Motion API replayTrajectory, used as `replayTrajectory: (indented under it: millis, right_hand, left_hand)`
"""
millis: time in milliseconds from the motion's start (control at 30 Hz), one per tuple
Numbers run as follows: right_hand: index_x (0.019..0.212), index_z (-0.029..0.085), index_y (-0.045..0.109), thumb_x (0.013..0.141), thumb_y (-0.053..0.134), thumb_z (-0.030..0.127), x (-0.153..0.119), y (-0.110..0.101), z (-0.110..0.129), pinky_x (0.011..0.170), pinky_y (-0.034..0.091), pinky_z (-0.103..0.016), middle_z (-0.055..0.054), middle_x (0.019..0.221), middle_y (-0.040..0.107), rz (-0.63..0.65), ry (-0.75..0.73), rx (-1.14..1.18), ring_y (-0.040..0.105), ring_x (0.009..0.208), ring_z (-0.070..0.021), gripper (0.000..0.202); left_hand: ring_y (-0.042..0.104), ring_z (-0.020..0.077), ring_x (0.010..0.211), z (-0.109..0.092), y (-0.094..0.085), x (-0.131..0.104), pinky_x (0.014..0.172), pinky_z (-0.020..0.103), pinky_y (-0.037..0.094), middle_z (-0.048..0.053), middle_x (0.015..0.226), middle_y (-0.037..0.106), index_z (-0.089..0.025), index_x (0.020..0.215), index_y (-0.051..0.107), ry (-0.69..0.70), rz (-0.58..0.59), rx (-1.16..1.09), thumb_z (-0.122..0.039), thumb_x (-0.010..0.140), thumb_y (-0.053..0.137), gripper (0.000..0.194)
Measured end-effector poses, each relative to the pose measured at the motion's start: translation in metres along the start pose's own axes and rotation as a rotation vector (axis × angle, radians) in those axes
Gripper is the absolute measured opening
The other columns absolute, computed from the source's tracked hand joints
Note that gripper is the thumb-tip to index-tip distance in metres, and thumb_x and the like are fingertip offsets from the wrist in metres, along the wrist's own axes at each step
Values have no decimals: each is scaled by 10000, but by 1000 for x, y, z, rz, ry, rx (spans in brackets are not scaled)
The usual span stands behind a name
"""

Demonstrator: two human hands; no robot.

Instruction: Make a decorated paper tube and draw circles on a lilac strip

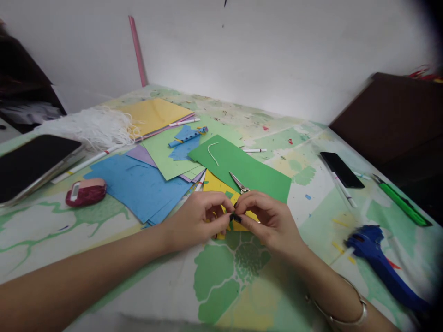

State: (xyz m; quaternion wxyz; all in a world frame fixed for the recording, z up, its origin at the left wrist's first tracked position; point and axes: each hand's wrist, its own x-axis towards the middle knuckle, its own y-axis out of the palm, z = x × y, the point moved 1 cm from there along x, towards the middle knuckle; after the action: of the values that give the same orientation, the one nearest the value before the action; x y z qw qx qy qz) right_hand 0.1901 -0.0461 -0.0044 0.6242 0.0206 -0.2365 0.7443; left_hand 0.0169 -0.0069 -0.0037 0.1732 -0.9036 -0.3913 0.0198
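Meeting over half-hidden yellow paper (213, 182): left hand (200, 214), right hand (274, 219), grip impossible to tell.

From the head at 6 o'clock, the table (155, 295) is viewed downward at close range, toward the 12-o'clock wall (249, 60).

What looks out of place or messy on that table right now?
Nothing looks clearly damaged. One white strand lies curled on the green sheet, apart from the tangled white pile at the left. Yellow scraps lie loose beside the blue glue gun, so that spot looks untidy.
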Motion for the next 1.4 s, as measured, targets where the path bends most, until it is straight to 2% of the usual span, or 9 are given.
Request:
replayTrajectory:
  millis: [100, 233, 467, 667, 833, 1033, 1200, 1400]
  right_hand:
    - [810, 201, 617, 794, 602, 134, -1, 2, 0, 750, 480, -321, -39, 836, 600, -29, 45, 34, 574, 808, -159, 70]
    - [828, 192, 582, 762, 631, 186, -1, 7, 0, 672, 492, -272, -20, 813, 571, -62, 196, 206, 574, 739, -130, 83]
    - [780, 184, 556, 731, 627, 191, 0, 15, 1, 621, 465, -242, -4, 772, 552, -75, 252, 276, 542, 690, -112, 86]
    - [755, 175, 543, 721, 589, 147, 0, 16, 1, 597, 436, -231, 6, 741, 534, -69, 287, 286, 527, 674, -106, 64]
    - [749, 183, 530, 714, 567, 156, 0, 17, 0, 587, 425, -235, 10, 733, 523, -69, 309, 279, 507, 663, -109, 58]
    - [748, 187, 514, 711, 530, 147, 0, 17, 0, 563, 397, -230, 18, 711, 504, -58, 303, 256, 481, 631, -102, 57]
    - [742, 181, 523, 696, 494, 116, 2, 15, 0, 543, 372, -222, 29, 682, 502, -39, 254, 294, 471, 606, -93, 84]
    - [734, 185, 527, 696, 488, 102, 2, 16, -1, 535, 373, -225, 31, 669, 517, -19, 246, 343, 481, 589, -90, 99]
  left_hand:
    - [552, 100, 496, 3, 2, 0, 475, 207, 454, -6, 606, 566, -136, 815, 568, -80, 4, -119, -233, 809, 517, 110]
    - [564, 99, 513, 5, 3, 0, 504, 210, 476, -8, 611, 586, -142, 824, 554, -123, -29, -180, -214, 808, 521, 81]
    - [522, 87, 567, 3, 3, 1, 514, 182, 434, -14, 655, 551, -147, 751, 578, -35, -103, 32, -174, 752, 507, 75]
    - [496, 82, 562, 3, 6, 1, 508, 180, 412, -17, 667, 540, -143, 763, 569, -53, -115, 76, -174, 742, 496, 82]
    - [479, 72, 528, 5, 8, 1, 469, 169, 383, -40, 627, 495, -152, 751, 532, -82, -91, -26, -166, 733, 503, 37]
    - [554, 85, 534, 4, 8, 0, 499, 180, 428, -39, 595, 545, -161, 767, 499, -183, -38, -248, -169, 756, 500, 14]
    - [518, 79, 426, 5, 10, 4, 436, 174, 418, -33, 512, 594, -165, 778, 478, -285, 5, -402, -210, 746, 541, 84]
    - [522, 74, 409, 4, 9, 5, 420, 164, 417, -8, 515, 617, -149, 732, 503, -308, 36, -456, -245, 721, 583, 126]
